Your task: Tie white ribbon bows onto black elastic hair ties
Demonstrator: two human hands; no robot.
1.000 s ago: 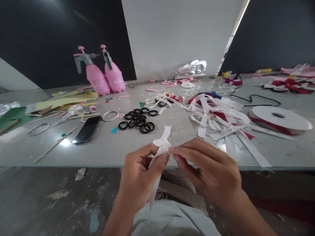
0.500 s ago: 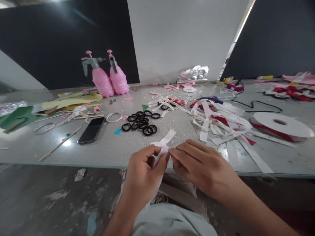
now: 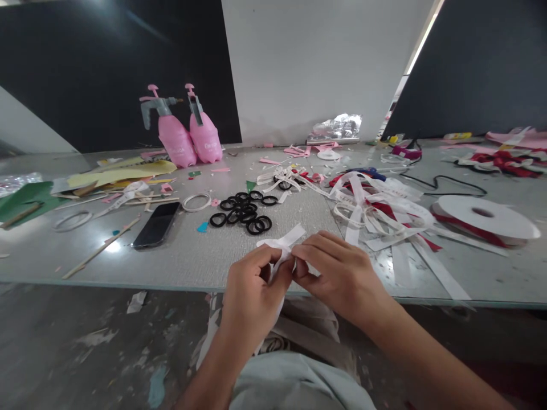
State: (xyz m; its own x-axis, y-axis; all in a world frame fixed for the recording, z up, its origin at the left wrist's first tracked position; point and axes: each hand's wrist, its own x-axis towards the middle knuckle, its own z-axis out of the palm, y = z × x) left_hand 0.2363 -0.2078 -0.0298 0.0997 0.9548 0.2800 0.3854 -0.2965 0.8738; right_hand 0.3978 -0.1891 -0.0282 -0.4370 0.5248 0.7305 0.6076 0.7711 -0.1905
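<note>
Since the earlier frames both hands have drawn closer together, and the right hand point(image 3: 342, 276) has curled more tightly over the ribbon point(image 3: 285, 244), so less of the white strip shows between them. That ribbon sits just above the near edge of the table point(image 3: 179, 256), in front of the person's lap, held in the air rather than resting on the glass. The left hand point(image 3: 252, 293) pinches it between thumb and forefinger, with the other fingers folded under; the right hand's fingertips press in from the other side, also pinching the same bunched part. One short end sticks up and to the right, and a longer tail hangs down behind the left palm toward the lap. Holding it from both sides like this keeps the bunched middle from springing open, which looks like the reason for the tight, close grip.

Just beyond the hands lies a cluster of black rings point(image 3: 243, 209), within easy reach. To their left is a phone point(image 3: 156, 224), face up, and near it a white ring point(image 3: 197, 202) and thin wooden sticks point(image 3: 101, 249). To the right spreads a tangle of white and red ribbon loops point(image 3: 376, 208), and further right a spool point(image 3: 485, 215) lying flat. Two pink spray bottles point(image 3: 188, 134) stand at the back, well apart from the hands.
</note>
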